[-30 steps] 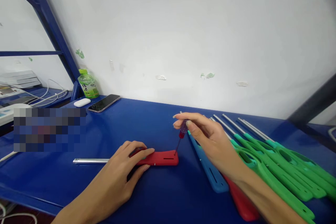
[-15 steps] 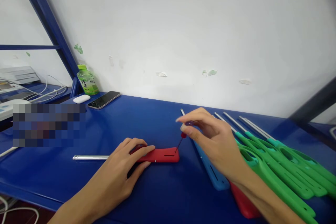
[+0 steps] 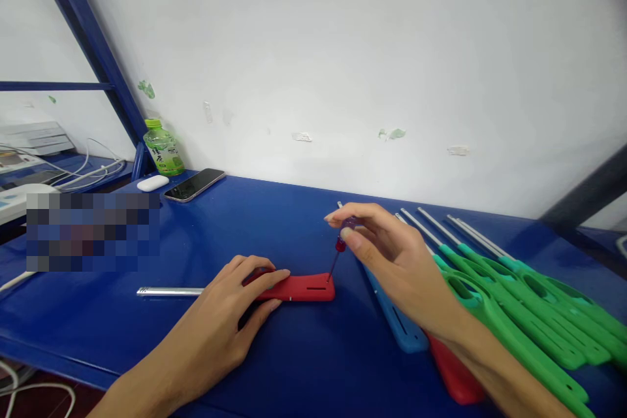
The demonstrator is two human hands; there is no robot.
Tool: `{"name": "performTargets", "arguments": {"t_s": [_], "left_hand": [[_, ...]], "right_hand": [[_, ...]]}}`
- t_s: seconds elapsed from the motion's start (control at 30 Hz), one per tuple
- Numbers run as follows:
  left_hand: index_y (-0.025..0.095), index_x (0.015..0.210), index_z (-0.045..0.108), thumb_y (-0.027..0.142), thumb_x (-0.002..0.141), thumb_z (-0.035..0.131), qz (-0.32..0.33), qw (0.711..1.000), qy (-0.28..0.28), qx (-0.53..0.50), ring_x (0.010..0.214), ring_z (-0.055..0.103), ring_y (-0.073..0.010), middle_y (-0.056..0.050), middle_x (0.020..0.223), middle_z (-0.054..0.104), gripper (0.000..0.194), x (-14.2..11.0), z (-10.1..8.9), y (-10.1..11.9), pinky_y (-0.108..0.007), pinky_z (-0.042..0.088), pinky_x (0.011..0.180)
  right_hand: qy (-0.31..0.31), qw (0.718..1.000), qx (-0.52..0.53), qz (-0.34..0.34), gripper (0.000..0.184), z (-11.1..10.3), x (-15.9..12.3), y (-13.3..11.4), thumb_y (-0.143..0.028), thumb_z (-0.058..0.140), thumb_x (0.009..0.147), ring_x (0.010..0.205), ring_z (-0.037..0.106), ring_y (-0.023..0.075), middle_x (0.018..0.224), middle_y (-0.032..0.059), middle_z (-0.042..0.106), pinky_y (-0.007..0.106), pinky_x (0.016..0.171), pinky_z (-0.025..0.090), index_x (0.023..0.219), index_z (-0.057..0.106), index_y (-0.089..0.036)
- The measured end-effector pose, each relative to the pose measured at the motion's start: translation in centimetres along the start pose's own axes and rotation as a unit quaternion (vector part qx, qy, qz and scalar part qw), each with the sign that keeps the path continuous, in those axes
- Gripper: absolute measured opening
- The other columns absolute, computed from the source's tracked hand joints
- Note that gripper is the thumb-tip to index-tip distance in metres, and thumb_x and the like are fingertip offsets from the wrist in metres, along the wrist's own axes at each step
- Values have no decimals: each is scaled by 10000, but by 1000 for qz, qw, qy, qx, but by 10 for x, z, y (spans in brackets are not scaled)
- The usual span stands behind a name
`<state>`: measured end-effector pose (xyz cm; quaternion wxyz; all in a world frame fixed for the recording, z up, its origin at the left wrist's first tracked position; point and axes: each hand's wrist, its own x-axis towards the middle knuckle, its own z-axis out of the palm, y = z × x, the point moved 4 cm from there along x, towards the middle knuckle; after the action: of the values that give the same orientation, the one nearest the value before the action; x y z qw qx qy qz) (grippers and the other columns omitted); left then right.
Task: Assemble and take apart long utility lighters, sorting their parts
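Head cam, L to R: green-tinted plastic bottle w/ lime cap [image 3: 164,150] & flat black phone [image 3: 196,184] at back of glossy blue surface [image 3: 240,222]. L hand [image 3: 230,307] grips long-necked red plastic lighter [image 3: 306,289], lying flat approx. mid-surface, thumb nr side, fingers far side. R hand [image 3: 399,258] pinches slim purple-handled screwdriver w/ red collar [image 3: 339,245], tilted, tip at hole nr lighter's R end. Beyond: blue plastic lighter [image 3: 399,323], 2nd red plastic lighter [image 3: 455,375], green plastic lighters [image 3: 524,326]. Best technique, IMO: pin lighter firmly, stand driver straighter over hole, press evenly, turn slowly so tip doesn't slip. Bottle label has dark chars, too small to read; no brand legible elsewhere.
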<state>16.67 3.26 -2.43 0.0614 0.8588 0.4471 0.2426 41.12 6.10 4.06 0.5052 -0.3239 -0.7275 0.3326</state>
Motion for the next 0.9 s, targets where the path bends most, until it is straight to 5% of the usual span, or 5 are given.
{"name": "performTargets", "arguments": {"t_s": [0.27, 0.43, 0.6, 0.77, 0.9], "left_hand": [[344, 1421, 655, 324, 1106, 517, 1, 1000, 10, 7, 1163, 645, -261, -53, 1313, 676, 344, 1, -2, 1, -449, 602, 1007], [337, 1428, 650, 324, 1105, 519, 6, 1000, 6, 4, 1151, 649, -260, -56, 1309, 675, 349, 1, -1, 2, -454, 609, 993], [344, 1437, 638, 323, 1110, 514, 2, 1000, 5, 4, 1165, 643, -258, -54, 1316, 670, 350, 1, -1, 1, -456, 599, 1009], [348, 1426, 644, 331, 1110, 514, -1, 1000, 2, 3, 1169, 637, -260, -54, 1320, 665, 342, 0, 0, 1, -454, 593, 1013], [367, 1431, 631, 327, 1113, 506, -5, 1000, -4, -2, 1173, 628, -256, -42, 1334, 655, 344, 0, 0, 1, -458, 587, 1016]], "right_hand": [[4, 1000, 18, 13, 202, 0, 1, 2, -355, 610, 1095, 1129, 690, 186, 1181, 2, 737, 355, 992, 553, 1270, 706, -387], [25, 999, 32, 14, 81, -1, -1, 2, -349, 765, 998, 1013, 677, 162, 1099, -21, 703, 301, 904, 569, 1068, 724, -354], [-11, 999, 37, 15, 181, 3, -1, 0, -343, 610, 1096, 1148, 683, 173, 1183, -3, 725, 334, 995, 558, 1255, 684, -385], [16, 1000, -9, 1, 91, 2, -1, 0, -397, 701, 1037, 1021, 661, 196, 1110, 20, 690, 357, 924, 568, 1095, 714, -328], [1, 1000, 0, 8, 213, 3, -1, 3, -373, 580, 1106, 1037, 692, 200, 1113, 25, 728, 381, 951, 559, 1294, 679, -359]]}}
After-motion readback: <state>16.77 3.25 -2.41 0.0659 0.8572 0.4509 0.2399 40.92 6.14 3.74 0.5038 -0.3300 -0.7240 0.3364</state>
